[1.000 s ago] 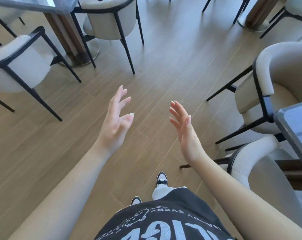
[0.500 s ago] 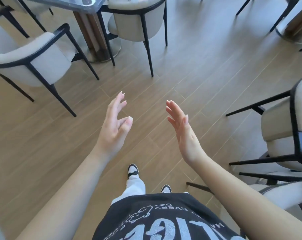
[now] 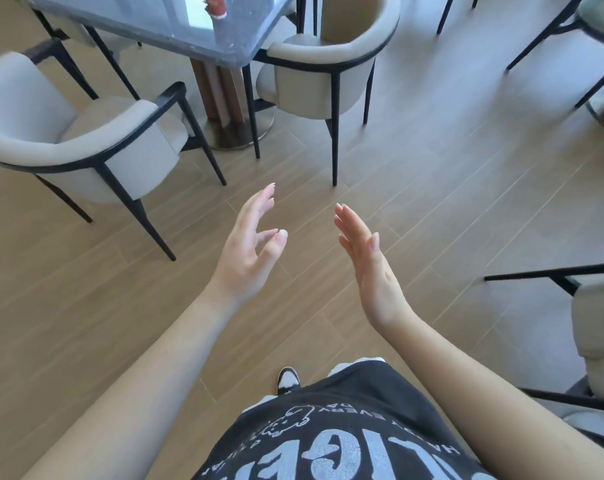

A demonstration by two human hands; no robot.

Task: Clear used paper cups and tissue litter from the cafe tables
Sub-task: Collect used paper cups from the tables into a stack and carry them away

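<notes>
While both hands' fingers spread empty over wood floor (image 3: 432, 150), a table (image 3: 196, 32) (cup, perhaps) stands ahead.

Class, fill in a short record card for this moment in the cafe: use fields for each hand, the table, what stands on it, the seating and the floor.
left hand: open, empty, raised over the floor
right hand: open, empty, palm facing left
table: grey glossy-topped table, upper left, ahead of the hands
on the table: red cup-like object, cut off by the frame edge
seating: beige padded chairs with black metal frames around the table
floor: light brown wood-plank floor
</notes>
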